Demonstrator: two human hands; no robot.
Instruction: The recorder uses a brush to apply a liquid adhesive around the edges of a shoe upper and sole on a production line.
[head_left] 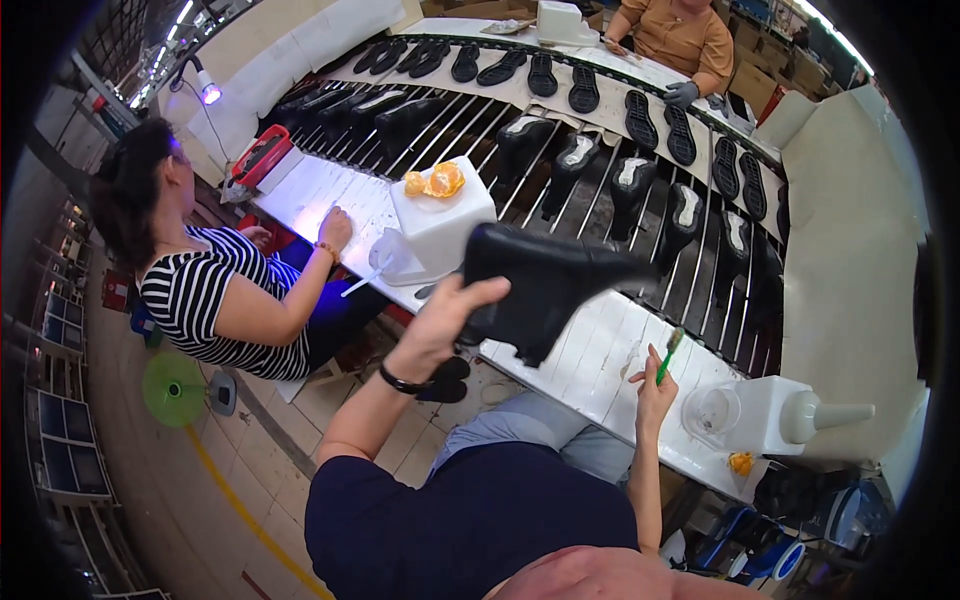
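White block (437,232) bearing peeled orange (445,180) stands partly behind the black boot (530,275).

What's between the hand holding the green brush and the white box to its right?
A clear cup appears between the right hand and the white box, as the head view shows.

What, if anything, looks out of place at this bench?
Peeled citrus fruit on a white box, and what looks like peel toward the right end of the bench: food seems odd near black boots.

Smooth, slightly glossy, leather-looking boot (535,280)
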